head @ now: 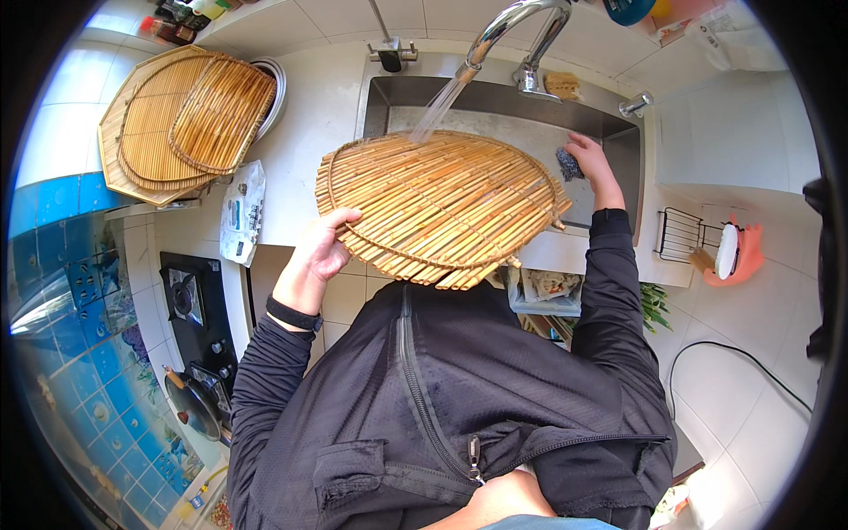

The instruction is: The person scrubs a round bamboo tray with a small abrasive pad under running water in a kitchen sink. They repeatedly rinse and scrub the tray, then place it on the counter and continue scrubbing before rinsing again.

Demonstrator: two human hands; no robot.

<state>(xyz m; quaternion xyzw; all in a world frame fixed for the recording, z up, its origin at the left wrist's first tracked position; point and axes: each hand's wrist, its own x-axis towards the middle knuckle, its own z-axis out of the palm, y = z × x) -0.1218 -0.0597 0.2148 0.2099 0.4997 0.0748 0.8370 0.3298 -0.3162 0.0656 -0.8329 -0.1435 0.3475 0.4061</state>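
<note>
My left hand grips the near-left edge of a round mat of thin bamboo sticks, its thumb on top. The mat is tilted over the front of a stainless steel sink. Water runs from a chrome faucet onto the mat's far edge. Over the right side of the sink, my right hand is at a dark grey scouring pad, fingers bent beside it; whether they grip it is unclear.
More woven bamboo mats lean at the counter's left, by a white bowl. A plastic packet lies at the counter edge. A yellow sponge sits behind the sink. A wire rack is at the right, a gas stove at the left.
</note>
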